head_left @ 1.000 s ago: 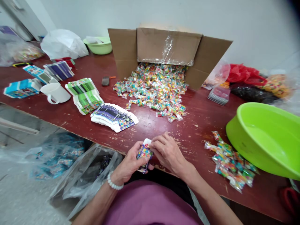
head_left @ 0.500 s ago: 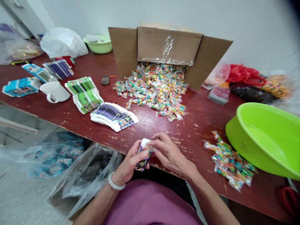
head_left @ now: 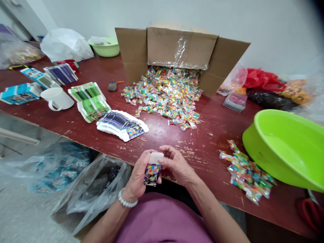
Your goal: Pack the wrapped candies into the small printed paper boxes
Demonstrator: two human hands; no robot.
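Upright in my left hand [head_left: 140, 173] is a small purple printed cardboard box [head_left: 152, 173], its white top flap raised. The fingers wrap behind the box and along its left side. My right hand [head_left: 176, 163] is at the box's upper right edge, with thumb and curled fingers closed at the flap; the exact fingertip contact is partly hidden. Flat purple box blanks [head_left: 123, 125] lie fanned in a stack on the table beyond my left hand. A large heap of wrapped candies [head_left: 168, 96] spills from an open cardboard carton [head_left: 181, 47].
Green box blanks [head_left: 89, 101] and a white mug [head_left: 57, 98] are at left. At right, a smaller candy pile [head_left: 249, 173] lies beside a bright green basin [head_left: 283, 158] and red-handled scissors [head_left: 310, 211]. A plastic-lined box [head_left: 98, 189] stands below the table's front edge [head_left: 83, 143].
The small box has turned more upright, showing its printed front. My left thumb has moved off that front to the side, and my right hand has shifted slightly down at the flap.
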